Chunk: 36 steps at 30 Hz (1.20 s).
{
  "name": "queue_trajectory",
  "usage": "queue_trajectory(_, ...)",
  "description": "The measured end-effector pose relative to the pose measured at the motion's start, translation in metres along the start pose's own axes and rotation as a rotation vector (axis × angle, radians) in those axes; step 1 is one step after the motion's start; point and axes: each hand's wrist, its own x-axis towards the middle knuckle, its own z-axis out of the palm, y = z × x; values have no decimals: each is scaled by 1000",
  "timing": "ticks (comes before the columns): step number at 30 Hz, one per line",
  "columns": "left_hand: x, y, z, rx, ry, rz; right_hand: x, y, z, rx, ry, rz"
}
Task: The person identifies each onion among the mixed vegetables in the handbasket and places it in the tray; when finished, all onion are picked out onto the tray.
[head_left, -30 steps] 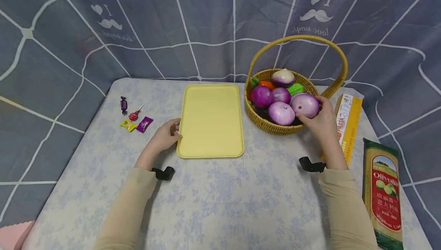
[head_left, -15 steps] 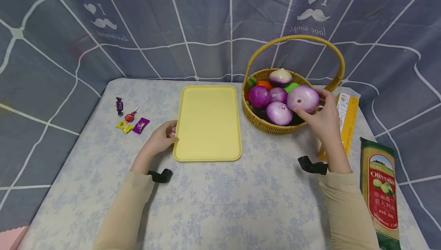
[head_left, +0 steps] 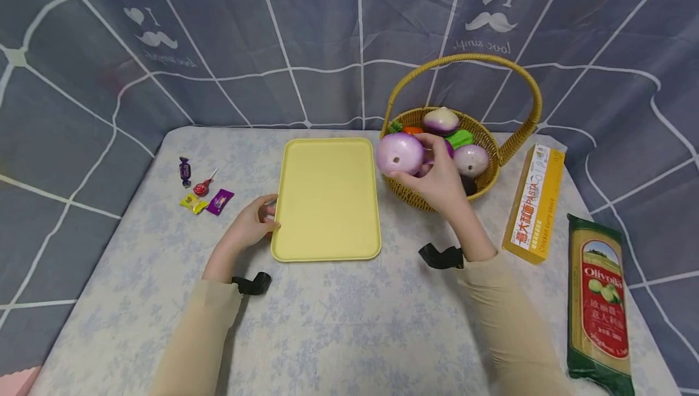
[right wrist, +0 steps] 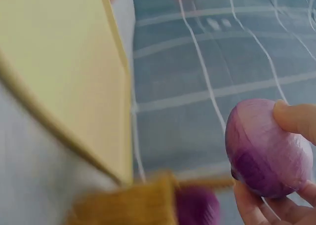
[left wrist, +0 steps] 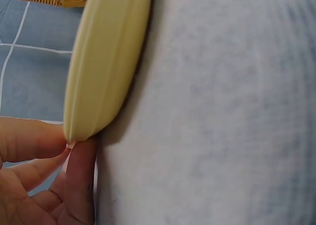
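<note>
Your right hand (head_left: 437,181) grips the purple onion (head_left: 400,153), likely light, smooth and slippery, fingers round its sides, held between basket (head_left: 437,199) and yellow tray (head_left: 327,196), whose nine-o'clock rim your left hand (head_left: 248,226) pinches.

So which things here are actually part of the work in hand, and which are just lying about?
In use:
- right hand holding a purple onion between basket and tray
- wicker basket of toy vegetables
- yellow tray, left hand pinching its edge

Lying about:
- sweets
- yellow pasta box
- green spaghetti packet
</note>
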Motion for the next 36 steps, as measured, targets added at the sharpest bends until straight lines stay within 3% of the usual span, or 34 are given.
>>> queue_trajectory(5, -1, -1, 1, -11, 5, -9, 14, -1, 49, 91, -104, -5)
queue_trajectory(17, -2, 1, 6, -13, 13, -40, 52, 11, 138, 89, -207, 102)
queue_trajectory(22, -4, 1, 5, -10, 2, -47, 63, 17, 158, 89, -205, 146)
queue_trajectory(28, -8, -1, 2, 4, -25, -25, 71, 24, 178, 80, -169, 139)
queue_trajectory(36, -5, -1, 1, 15, -39, -16, 73, 23, 186, 42, -128, 119)
